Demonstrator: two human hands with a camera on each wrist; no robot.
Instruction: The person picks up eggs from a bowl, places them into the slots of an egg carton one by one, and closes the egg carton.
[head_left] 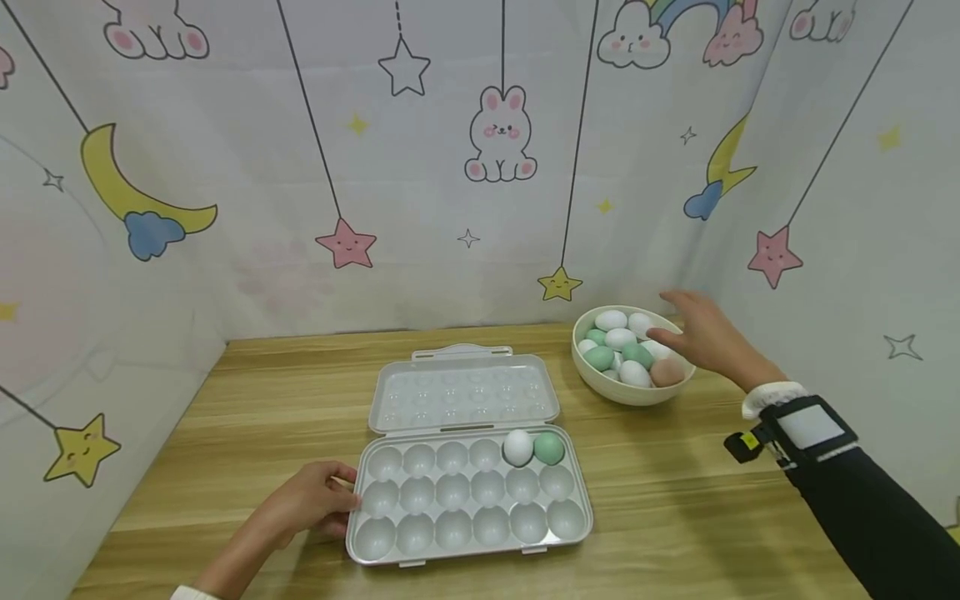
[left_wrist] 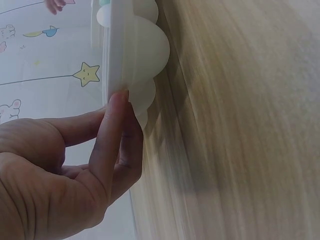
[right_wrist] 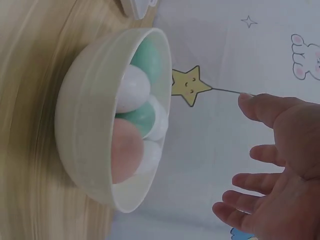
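Head view: the left hand (head_left: 303, 500) pinches the near-left edge of an egg tray (head_left: 452, 492), which lies on the bench (head_left: 660, 508) directly to that hand's right. The tray's lid (head_left: 465, 392) is folded back, ahead and to the right of the same hand. In the row farthest from the person, at the end away from the left hand, sit a white egg (head_left: 518, 448) and, in the corner cup just beside it, a green egg (head_left: 549, 448).

The right hand (head_left: 705, 333) is spread and holds nothing, raised above the right side of a cream bowl (head_left: 633, 395). White and green eggs fill this bowl, with a tan egg (head_left: 667, 372) at the near side, below the hand. The right wrist view shows the fingers apart from the eggs. A patterned curtain (head_left: 420, 183) hangs beyond both hands.
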